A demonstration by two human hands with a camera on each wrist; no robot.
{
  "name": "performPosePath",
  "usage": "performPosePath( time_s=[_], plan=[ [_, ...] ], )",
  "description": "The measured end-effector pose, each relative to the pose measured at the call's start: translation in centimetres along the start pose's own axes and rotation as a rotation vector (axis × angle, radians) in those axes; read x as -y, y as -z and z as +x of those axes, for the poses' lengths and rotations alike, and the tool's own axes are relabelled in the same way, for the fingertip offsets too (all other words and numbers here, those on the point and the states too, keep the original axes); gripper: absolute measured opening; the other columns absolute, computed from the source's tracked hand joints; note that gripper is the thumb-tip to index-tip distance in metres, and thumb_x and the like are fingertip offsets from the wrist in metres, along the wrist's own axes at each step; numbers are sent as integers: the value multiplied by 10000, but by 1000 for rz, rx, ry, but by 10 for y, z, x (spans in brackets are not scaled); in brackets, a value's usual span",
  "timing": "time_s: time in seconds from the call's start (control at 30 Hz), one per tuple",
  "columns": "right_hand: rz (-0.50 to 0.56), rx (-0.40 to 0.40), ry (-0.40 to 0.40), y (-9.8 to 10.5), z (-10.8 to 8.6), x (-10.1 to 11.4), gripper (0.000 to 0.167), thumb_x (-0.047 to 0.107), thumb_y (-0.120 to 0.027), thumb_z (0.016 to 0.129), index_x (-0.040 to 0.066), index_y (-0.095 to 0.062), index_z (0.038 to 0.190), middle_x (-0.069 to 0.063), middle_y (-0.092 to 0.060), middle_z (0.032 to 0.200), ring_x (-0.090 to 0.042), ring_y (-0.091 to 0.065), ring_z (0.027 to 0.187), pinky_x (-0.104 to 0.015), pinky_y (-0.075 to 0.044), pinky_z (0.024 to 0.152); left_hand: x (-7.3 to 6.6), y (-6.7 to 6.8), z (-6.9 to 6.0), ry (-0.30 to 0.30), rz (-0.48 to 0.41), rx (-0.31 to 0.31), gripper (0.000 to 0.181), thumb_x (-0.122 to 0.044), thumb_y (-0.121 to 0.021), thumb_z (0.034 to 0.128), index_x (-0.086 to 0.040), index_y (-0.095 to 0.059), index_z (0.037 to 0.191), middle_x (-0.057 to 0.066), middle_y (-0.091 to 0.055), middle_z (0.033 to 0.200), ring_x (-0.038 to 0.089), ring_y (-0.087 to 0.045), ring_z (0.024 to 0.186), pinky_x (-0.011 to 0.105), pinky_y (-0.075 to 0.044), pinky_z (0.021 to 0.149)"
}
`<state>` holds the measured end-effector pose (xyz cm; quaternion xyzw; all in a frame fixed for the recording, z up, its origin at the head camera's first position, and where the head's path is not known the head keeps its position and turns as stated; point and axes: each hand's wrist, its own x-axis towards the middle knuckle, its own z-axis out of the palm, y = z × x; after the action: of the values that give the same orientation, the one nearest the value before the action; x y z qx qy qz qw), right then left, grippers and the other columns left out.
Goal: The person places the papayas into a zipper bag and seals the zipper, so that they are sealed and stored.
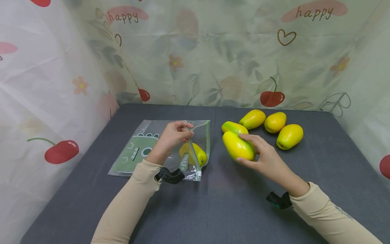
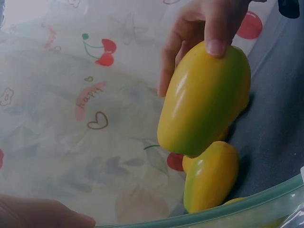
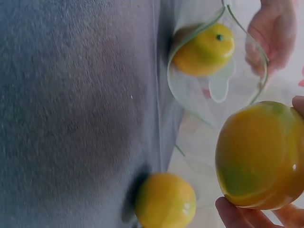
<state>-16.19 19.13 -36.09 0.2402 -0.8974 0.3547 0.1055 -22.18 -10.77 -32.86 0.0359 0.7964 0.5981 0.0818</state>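
My left hand point(image 1: 175, 136) pinches the upper edge of a clear zip bag point(image 1: 159, 124) with a green cartoon print. The bag's mouth gapes toward the right, and one yellow mango point(image 1: 199, 155) lies inside near it. To the right of the bag, my right hand point(image 1: 259, 152) grips a yellow-green mango point(image 1: 237, 145), raised above the table in the left wrist view. The right wrist view shows the held mango point(image 3: 261, 156) close up, with the open bag mouth and the bagged mango point(image 3: 204, 50) beyond.
Behind the held mango lies a partly hidden mango point(image 1: 234, 127). Farther back and right are three more mangoes, including one point(image 1: 252, 119) at the back and one point(image 1: 290, 136) at the right. A dark cloth covers the table point(image 1: 213, 210). Printed curtains point(image 1: 207, 67) stand around it.
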Motion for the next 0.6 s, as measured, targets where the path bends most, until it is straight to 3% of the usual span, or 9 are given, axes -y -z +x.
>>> performPosePath(
  time_s=[0.2, 0.43, 0.6],
  plan=[
    [13, 32, 41, -10, 0, 3, 650, 239, -791, 808, 140, -494, 1378, -61, -504, 1354, -203, -520, 1100, -398, -506, 810, 1, 0, 0, 0, 3, -3, 257, -56, -646, 880, -8, -649, 1132, 63, -620, 870, 168, -585, 754, 412, -536, 827],
    [18, 104, 61, -22, 0, 7, 675, 235, -805, 793, 98, -495, 1377, -97, -499, 1377, -258, -502, 1220, -468, -477, 965, 0, 0, -1, 16, -3, -7, 260, -54, -643, 881, -13, -648, 1137, 60, -613, 864, 167, -581, 755, 402, -533, 823],
    [2, 138, 74, -28, 1, 11, 671, 229, -804, 791, 75, -504, 1370, -104, -507, 1372, -265, -516, 1214, -466, -474, 971, -1, -1, -2, 19, 7, -8, 263, -69, -647, 881, -25, -648, 1141, 116, -627, 910, 177, -582, 763, 414, -532, 833]
  ],
)
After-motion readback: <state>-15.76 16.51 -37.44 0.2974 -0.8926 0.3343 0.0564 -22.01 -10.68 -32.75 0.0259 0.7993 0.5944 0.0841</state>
